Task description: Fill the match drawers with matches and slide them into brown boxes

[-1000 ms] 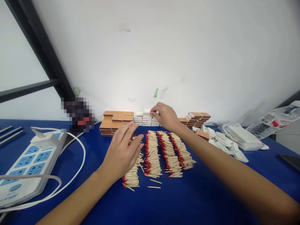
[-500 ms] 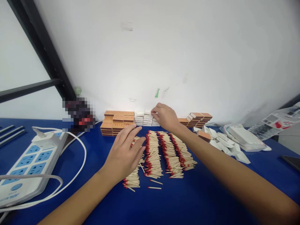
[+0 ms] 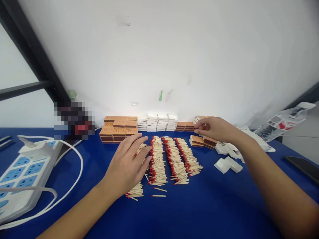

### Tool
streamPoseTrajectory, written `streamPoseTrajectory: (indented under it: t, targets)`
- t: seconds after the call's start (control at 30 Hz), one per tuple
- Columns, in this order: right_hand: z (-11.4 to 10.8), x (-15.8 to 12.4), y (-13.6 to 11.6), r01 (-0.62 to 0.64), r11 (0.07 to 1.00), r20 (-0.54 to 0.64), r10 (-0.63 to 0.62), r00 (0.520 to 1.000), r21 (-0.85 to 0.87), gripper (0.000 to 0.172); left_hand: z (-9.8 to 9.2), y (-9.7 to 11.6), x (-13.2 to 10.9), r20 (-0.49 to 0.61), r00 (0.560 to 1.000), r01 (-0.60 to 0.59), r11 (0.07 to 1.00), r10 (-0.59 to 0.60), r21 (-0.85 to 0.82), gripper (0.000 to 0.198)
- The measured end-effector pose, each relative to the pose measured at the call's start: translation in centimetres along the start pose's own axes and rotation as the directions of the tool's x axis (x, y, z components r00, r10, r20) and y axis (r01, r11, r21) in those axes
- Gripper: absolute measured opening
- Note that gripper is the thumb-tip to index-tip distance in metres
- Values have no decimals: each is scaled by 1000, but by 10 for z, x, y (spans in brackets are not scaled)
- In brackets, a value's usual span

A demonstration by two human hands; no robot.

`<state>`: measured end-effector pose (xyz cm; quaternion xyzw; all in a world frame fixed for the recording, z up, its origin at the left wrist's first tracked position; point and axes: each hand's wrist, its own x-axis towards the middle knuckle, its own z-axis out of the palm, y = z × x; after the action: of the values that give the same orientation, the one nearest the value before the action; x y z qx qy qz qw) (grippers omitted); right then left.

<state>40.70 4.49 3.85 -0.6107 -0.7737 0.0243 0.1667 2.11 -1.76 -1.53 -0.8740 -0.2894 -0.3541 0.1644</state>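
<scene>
Hovering by the front pair of orange matchboxes (image 3: 197,141) near the wall (image 3: 154,56), the right hand (image 3: 214,129) has its thumb and forefinger nearly together, though I cannot tell whether they pinch anything. Over the leftmost row of matches (image 3: 136,191), the left hand (image 3: 126,162) is loosely spread, apparently holding nothing. Such cardboard boxes look light and fairly stiff but crushable, so a gentle pinch across the brown striking sides should suit them.

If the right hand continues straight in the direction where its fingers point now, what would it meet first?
The right hand would probably meet the low row of orange matchboxes first. Depth is unclear in this single view, so it might pass in front or above.
</scene>
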Motion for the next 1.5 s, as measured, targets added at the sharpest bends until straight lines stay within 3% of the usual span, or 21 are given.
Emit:
streamPoseTrajectory:
  t: [0.13,0.27,0.33,0.43,0.53,0.63,0.77,0.83,0.93,1.03,1.17,1.37,1.43,1.5]
  targets:
    - [10,-22,35,-39,999,55,40,998,-25,37,3,2,2,-5,1000,-6,1000,6,-30,23]
    - [27,-21,41,161,978,57,-155,986,-130,35,7,3,1,20,1000,-3,998,4,-58,22]
    - [29,-19,34,204,970,50,-199,979,-132,30,8,4,0,26,1000,1,997,1,-79,22]
    - [26,-24,5,204,976,-18,-206,978,-70,33,9,7,0,29,999,35,993,-32,-115,26]
    - [28,-39,-44,247,969,-56,-246,968,23,34,9,11,0,44,994,102,983,-96,-154,40]
    - [39,-56,-93,422,902,-108,-412,905,92,33,9,16,1,61,989,146,968,-137,-204,54]
    - [49,-70,-125,527,837,-161,-505,848,147,31,8,22,2,41,991,132,947,-125,-292,43]
    - [51,-72,-128,506,839,-194,-472,860,201,32,7,24,2,9,991,128,938,-132,-323,39]
    - [54,-71,-129,329,831,-172,-282,944,449,39,5,22,2,-29,981,168,918,-191,-358,38]
    - [58,-70,-133,98,667,-34,-108,994,738,30,5,18,2,-51,967,212,903,-249,-375,40]
    - [61,-71,-141,-66,449,99,-51,994,891,32,7,14,-1,-35,963,233,890,-267,-391,40]
    - [66,-73,-143,-137,350,143,7,990,927,30,9,16,-1,-12,966,232,880,-260,-415,44]
    - [68,-72,-143,-73,381,74,11,997,922,25,8,17,0,13,951,285,859,-310,-426,47]
    - [69,-73,-144,85,456,-87,-17,996,886,17,6,17,1,57,928,352,818,-368,-455,47]
